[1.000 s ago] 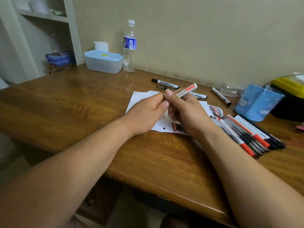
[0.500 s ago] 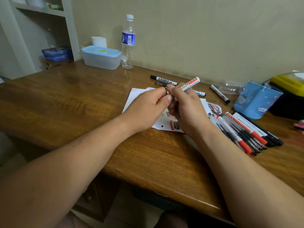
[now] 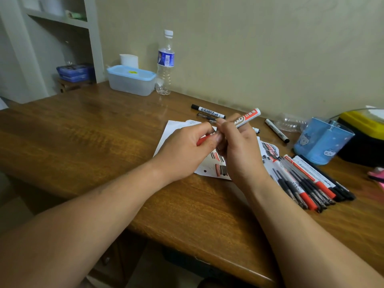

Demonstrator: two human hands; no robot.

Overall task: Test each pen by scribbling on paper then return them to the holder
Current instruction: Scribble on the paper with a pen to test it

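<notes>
My right hand [image 3: 239, 150] grips one red marker [image 3: 247, 117]; my left hand [image 3: 182, 154] pinches one red cap [image 3: 202, 140]. Three black markers [image 3: 207, 110] lie beyond.

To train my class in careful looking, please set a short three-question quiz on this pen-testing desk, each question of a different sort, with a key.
1. True or false: the blue holder stands to the right of the paper.
2. What does the right hand grip? A a pair of scissors; B a red-and-white marker; C a ruler.
3. Fill in: the left hand pinches a ___ cap.
Key: 1 true; 2 B; 3 red.
</notes>
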